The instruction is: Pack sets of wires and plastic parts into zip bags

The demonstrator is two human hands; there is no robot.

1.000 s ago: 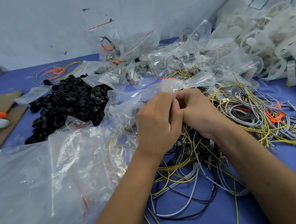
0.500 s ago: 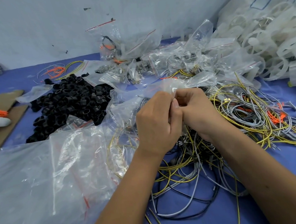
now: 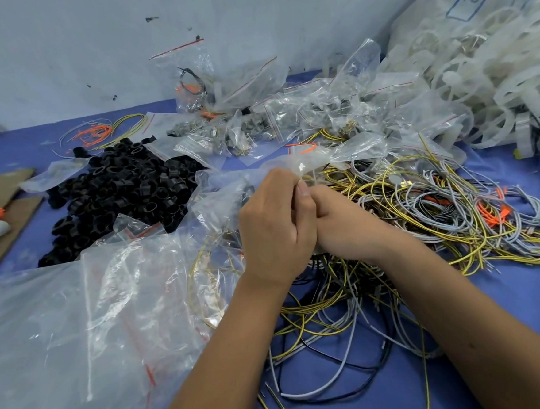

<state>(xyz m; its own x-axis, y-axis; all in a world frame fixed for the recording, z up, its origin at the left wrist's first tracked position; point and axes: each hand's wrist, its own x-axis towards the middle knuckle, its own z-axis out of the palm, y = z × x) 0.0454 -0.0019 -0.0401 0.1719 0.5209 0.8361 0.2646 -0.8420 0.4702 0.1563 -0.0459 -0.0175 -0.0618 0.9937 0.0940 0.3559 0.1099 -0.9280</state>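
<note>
A small clear plastic zip bag sits mid-bench, pinched at its edge by the curled fingers of the left hand and right hand, pressed together above tangled yellow, grey and black wires. Black plastic rings lie heaped toward the bench's left edge.

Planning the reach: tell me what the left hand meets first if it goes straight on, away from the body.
The left hand already pinches the clear zip bag at its fingertips, so that plastic comes first. Beyond it likely lie the small filled bags near the wall, though depth is hard to judge.
</note>
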